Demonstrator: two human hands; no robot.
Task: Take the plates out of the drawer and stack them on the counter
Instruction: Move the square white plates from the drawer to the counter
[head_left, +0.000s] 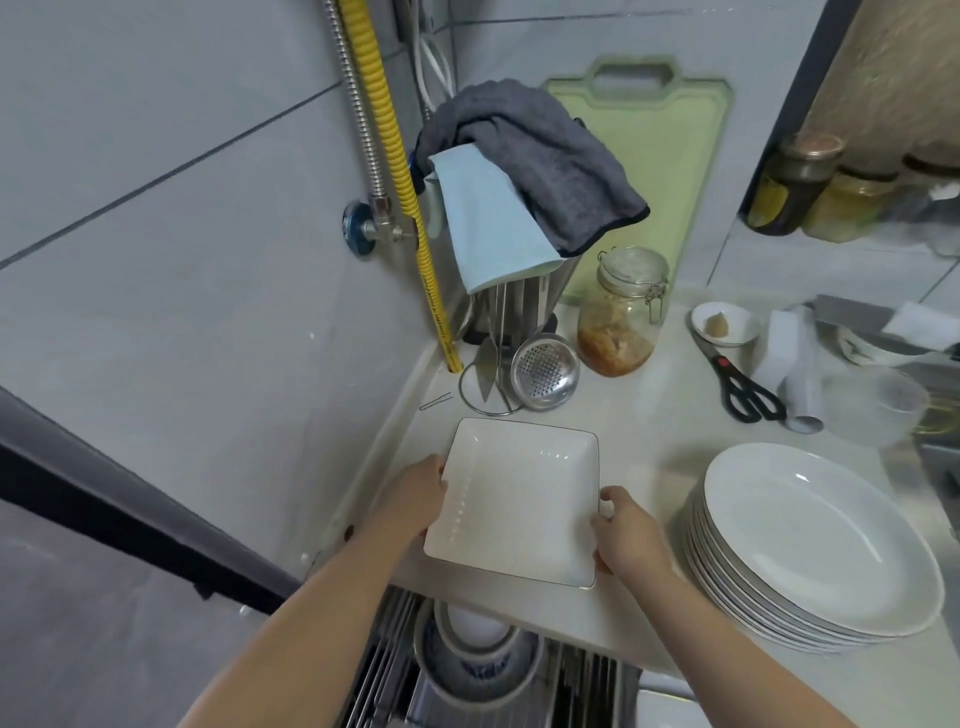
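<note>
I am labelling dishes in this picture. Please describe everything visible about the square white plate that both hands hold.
The square white plate with a thin dark rim line looks like glossy ceramic, shallow with raised sloping sides and rounded corners, and empty. It lies roughly level at the front edge of the pale counter, beside the stack of round white plates. The left hand grips its left edge, the right hand its right edge. Whether it rests on the counter cannot be told.

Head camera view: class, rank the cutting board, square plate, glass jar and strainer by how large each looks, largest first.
1. Cutting board, though it is partly hidden by the towels.
2. Square plate, close behind; it is nearer the camera, so their true order is unsure.
3. Glass jar.
4. Strainer.
</note>
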